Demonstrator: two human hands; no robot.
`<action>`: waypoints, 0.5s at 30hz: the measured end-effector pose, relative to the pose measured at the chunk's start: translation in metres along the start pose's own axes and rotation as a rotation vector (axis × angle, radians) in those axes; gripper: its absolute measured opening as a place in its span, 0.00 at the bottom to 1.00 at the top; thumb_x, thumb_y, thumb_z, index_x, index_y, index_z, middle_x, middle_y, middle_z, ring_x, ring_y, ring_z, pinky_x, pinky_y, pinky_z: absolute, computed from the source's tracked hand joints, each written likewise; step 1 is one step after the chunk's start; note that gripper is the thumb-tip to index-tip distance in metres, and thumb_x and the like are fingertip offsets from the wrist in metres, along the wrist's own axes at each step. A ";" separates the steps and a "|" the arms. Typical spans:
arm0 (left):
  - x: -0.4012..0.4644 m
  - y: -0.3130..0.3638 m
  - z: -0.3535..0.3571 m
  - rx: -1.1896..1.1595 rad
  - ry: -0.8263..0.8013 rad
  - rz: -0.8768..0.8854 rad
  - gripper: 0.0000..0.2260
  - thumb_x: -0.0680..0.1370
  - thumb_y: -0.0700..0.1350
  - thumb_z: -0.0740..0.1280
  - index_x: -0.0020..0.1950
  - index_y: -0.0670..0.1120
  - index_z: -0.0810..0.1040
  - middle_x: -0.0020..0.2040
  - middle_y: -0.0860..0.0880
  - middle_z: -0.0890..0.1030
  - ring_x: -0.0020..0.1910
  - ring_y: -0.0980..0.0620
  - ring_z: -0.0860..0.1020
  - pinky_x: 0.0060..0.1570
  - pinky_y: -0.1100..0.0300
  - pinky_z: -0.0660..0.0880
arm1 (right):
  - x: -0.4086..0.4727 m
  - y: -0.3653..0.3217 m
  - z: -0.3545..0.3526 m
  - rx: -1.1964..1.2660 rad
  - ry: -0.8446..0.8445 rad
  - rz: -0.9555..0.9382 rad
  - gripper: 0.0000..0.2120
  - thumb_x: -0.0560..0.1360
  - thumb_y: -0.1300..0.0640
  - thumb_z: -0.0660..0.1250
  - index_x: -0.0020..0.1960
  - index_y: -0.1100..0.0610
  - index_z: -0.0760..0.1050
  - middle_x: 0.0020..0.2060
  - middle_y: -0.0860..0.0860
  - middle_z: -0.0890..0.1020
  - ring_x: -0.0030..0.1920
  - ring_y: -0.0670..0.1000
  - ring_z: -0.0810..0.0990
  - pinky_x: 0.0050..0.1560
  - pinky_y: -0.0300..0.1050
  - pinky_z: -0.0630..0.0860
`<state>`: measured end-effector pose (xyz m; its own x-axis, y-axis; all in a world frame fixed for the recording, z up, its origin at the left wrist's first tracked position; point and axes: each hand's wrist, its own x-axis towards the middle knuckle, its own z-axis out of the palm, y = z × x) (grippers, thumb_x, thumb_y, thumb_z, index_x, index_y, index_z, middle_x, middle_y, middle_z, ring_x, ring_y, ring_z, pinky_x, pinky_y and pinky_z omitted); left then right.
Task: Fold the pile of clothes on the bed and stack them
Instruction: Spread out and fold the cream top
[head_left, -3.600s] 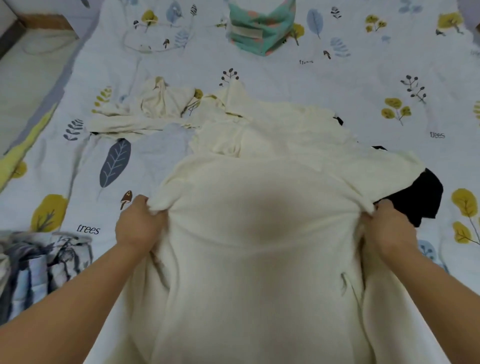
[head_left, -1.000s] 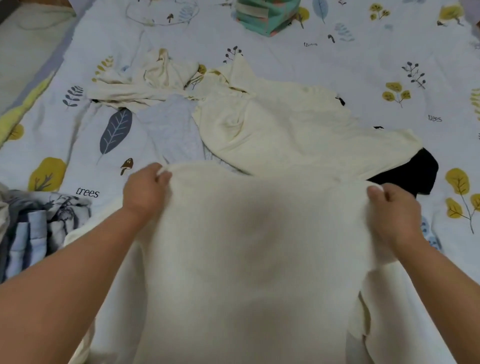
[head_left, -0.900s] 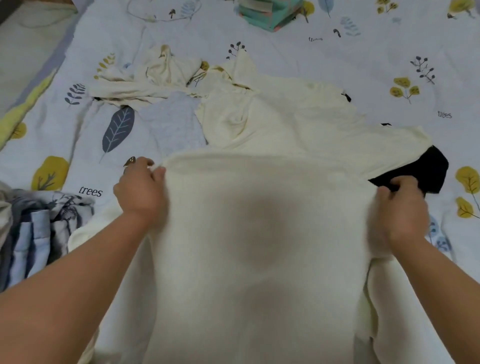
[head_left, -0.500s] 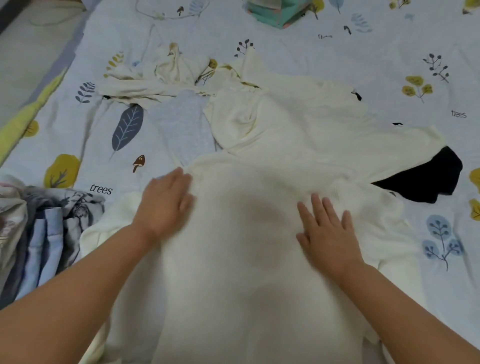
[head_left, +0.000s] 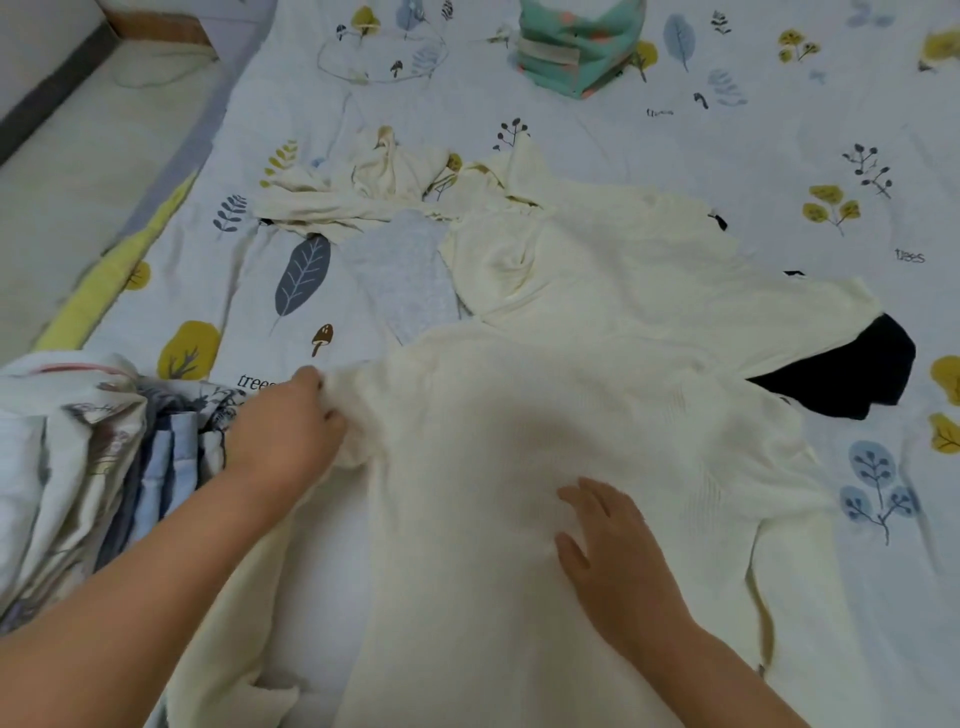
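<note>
Left hand: my left hand (head_left: 283, 434) grips the cream sweater (head_left: 519, 467) at its left shoulder, fingers curled into the knit.
Right hand: my right hand (head_left: 618, 561) lies flat on the sweater's middle.
Bed: the leaf-print sheet (head_left: 675, 130) carries more cream clothes (head_left: 623, 270), a black garment (head_left: 852, 369) and a teal folded piece (head_left: 576, 47).

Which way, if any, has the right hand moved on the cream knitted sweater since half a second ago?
Yes. The right hand has slid back toward the person on the cream knitted sweater, farther from the black garment.
</note>
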<state>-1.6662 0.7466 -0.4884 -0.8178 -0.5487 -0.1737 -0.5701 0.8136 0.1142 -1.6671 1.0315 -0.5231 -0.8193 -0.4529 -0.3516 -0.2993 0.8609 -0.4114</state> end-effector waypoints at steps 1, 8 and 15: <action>-0.009 0.014 -0.005 -0.052 0.014 0.011 0.07 0.74 0.42 0.64 0.44 0.43 0.66 0.41 0.39 0.77 0.40 0.40 0.73 0.36 0.55 0.62 | -0.004 -0.009 -0.001 0.144 0.008 0.009 0.19 0.78 0.51 0.59 0.69 0.48 0.64 0.68 0.46 0.67 0.67 0.45 0.65 0.66 0.34 0.59; -0.067 0.081 -0.005 -1.216 -0.781 -0.085 0.09 0.80 0.48 0.59 0.51 0.49 0.78 0.49 0.49 0.83 0.49 0.52 0.81 0.42 0.63 0.78 | -0.010 -0.052 0.003 1.384 -0.188 0.392 0.29 0.67 0.44 0.70 0.66 0.46 0.66 0.51 0.48 0.82 0.51 0.49 0.82 0.52 0.50 0.79; -0.092 0.015 0.051 0.134 -0.683 0.149 0.17 0.76 0.58 0.61 0.62 0.53 0.67 0.58 0.52 0.74 0.58 0.49 0.73 0.54 0.56 0.68 | -0.002 -0.028 0.021 0.774 -0.026 0.645 0.31 0.72 0.49 0.67 0.70 0.57 0.61 0.57 0.55 0.75 0.56 0.55 0.76 0.57 0.48 0.73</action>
<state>-1.5960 0.8193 -0.5210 -0.6294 -0.2218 -0.7448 -0.4056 0.9113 0.0713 -1.6466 1.0032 -0.5282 -0.6993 0.0332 -0.7141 0.6048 0.5600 -0.5662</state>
